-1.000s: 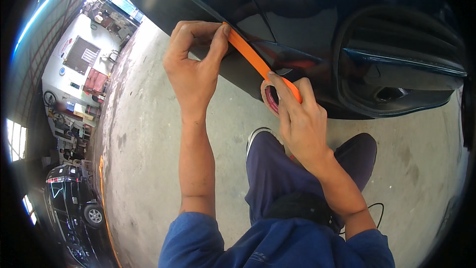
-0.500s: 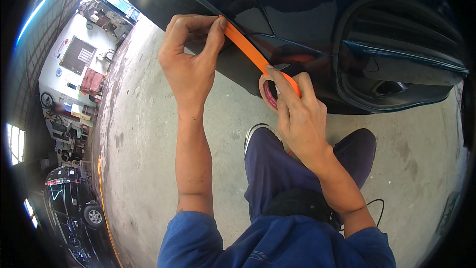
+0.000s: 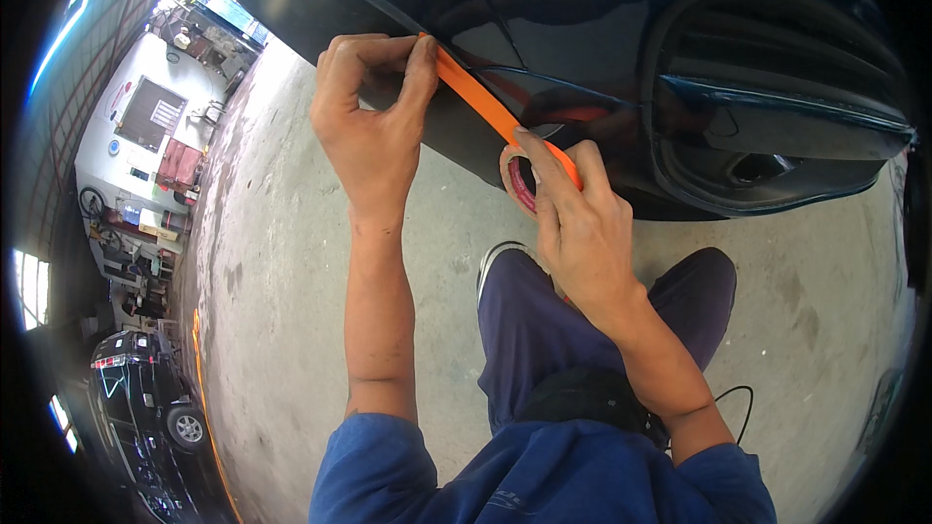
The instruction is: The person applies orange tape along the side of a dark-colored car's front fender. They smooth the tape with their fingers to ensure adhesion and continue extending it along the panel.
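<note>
We pinch the upper end of an orange strip of tape between the thumb and forefinger of our left hand, the tips pressed together at its corner. Our right hand grips the tape roll: its fingers bend around the far side, the forefinger reaching along the strip where it comes off. How the right thumb sits we cannot tell.

Between our two hands the strip runs taut and slanting, along the edge where a glossy dark car panel meets a matte lower section. Whether it sticks there along its whole length we cannot tell. To the right of the roll, the car body curves into a deep black recess.

Below our hands we see our dark trousers, a white-edged shoe and our blue shirt, with a thin black cable at the right hip. The concrete floor spreads out to a black vehicle and a white wall at far left.
</note>
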Tool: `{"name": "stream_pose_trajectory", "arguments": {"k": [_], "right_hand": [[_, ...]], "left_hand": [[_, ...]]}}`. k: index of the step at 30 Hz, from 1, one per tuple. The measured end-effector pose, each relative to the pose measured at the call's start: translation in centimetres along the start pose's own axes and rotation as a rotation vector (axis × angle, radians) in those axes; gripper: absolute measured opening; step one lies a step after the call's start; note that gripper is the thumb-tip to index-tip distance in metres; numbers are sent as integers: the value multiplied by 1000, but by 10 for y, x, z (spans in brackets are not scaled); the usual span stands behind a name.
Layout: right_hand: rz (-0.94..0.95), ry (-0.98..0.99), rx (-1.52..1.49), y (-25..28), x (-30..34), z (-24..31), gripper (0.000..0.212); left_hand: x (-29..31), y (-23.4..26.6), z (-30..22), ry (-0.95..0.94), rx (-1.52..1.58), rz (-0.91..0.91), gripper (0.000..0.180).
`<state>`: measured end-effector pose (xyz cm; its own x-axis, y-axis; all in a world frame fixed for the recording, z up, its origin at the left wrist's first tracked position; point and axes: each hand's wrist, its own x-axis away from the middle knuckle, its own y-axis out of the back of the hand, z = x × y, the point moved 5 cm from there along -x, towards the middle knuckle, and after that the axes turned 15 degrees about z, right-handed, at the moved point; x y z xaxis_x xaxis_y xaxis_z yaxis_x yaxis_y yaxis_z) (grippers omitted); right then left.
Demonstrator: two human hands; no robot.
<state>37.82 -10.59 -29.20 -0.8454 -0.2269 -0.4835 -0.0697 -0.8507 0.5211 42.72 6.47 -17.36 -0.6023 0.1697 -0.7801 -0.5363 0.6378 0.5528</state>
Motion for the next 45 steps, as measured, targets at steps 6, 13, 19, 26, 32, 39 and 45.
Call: {"name": "stream_pose_trajectory", "arguments": {"k": [6, 13, 19, 26, 32, 39, 45], "right_hand": [[3, 1, -8, -2, 0, -1, 54], [5, 11, -15, -3, 1, -3, 56], [7, 29, 18, -4, -1, -2, 54], [-14, 65, 56, -4, -1, -4, 48], [31, 47, 154, -11, 6, 3, 66], [43, -4, 140, -16, 11, 10, 71], [67, 21, 212, -16, 8, 4, 74]], "left_hand": [[3, -2, 1, 43, 9, -6, 13], [5, -4, 3, 1, 95, -110, 32], [1, -2, 11, 138, 43, -74, 32], [5, 1, 15, 81, 270, -31, 31], [7, 0, 18, 66, 76, 46, 35], [7, 0, 18, 113, 98, 70, 36], [7, -1, 16, 94, 75, 73, 36]]}}
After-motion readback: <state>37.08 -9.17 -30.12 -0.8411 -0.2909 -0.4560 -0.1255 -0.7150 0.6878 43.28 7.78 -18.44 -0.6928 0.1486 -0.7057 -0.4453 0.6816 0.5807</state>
